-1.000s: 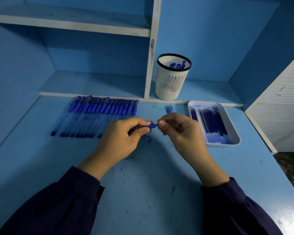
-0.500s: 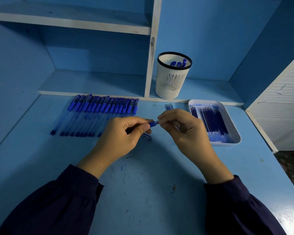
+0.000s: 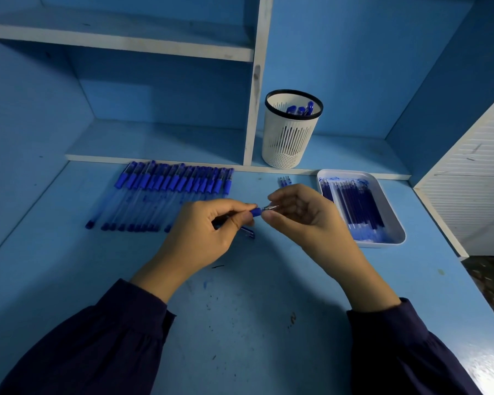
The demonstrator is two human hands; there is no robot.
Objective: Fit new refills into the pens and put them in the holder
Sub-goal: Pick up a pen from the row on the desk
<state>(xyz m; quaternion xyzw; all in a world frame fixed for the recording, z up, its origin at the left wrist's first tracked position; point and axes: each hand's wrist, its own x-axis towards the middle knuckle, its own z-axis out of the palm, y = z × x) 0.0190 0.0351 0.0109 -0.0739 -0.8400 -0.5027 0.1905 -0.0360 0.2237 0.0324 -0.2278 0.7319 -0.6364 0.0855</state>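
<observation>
My left hand [image 3: 208, 235] grips a blue pen [image 3: 255, 211] by its barrel, most of it hidden in the fist. My right hand [image 3: 300, 220] pinches the pen's metal tip [image 3: 271, 207] between thumb and forefinger, just beyond the blue grip. Under the left fingers a blue cap [image 3: 247, 231] lies on the desk. A row of several capped blue pens [image 3: 166, 195] lies to the left. The white tray [image 3: 394, 223] on the right holds several refills [image 3: 354, 206]. A white slotted holder [image 3: 290, 138] with a few pens stands on the low shelf behind.
A few small blue pieces [image 3: 284, 181] lie behind my right hand. The blue desk [image 3: 240, 309] is ink-stained. A shelf divider [image 3: 254, 81] rises left of the holder, and a white panel [image 3: 474, 181] bounds the right side.
My right fingers have shifted a little outward along the tip, so more of the metal point shows. The left hand holds the barrel as before.
</observation>
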